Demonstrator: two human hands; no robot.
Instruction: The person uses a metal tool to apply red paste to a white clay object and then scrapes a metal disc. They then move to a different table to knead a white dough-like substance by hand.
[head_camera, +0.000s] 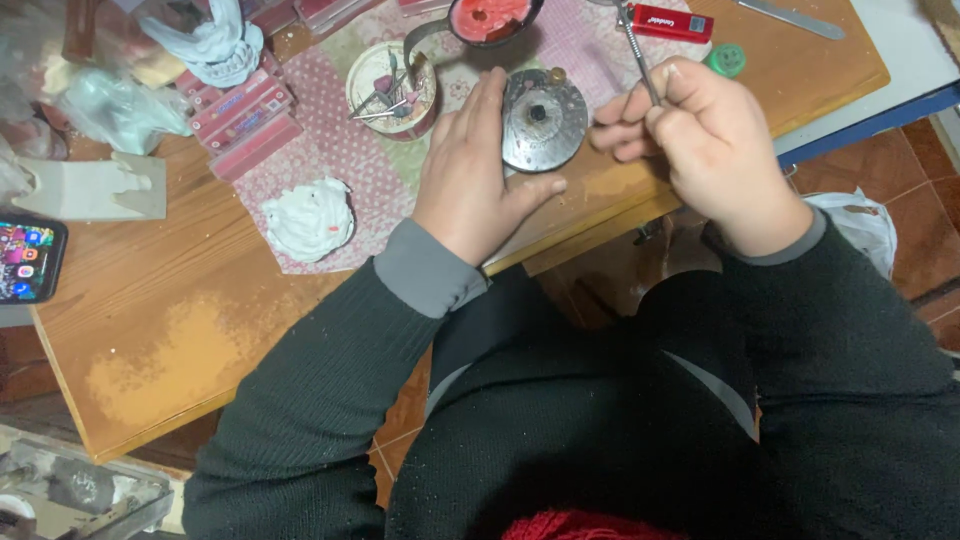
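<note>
Below the white plaster lump (309, 219) the desk (180, 340) is bare wood, easy passing. Above it, pink boxes (243, 115) and a tool tin (391, 90) crowd things.

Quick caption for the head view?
Left hand steadies a round metal burner while the right hand holds a thin metal tool.

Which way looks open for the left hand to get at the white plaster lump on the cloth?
Probably yes, sideways. The left hand rests beside the round metal disc, holding nothing, and only bare patterned cloth lies between it and the white plaster lump.

Wooden table (190, 330), patterned cloth (330, 160), phone (28, 258), red lighter (672, 21), plaster block (95, 190)
</note>
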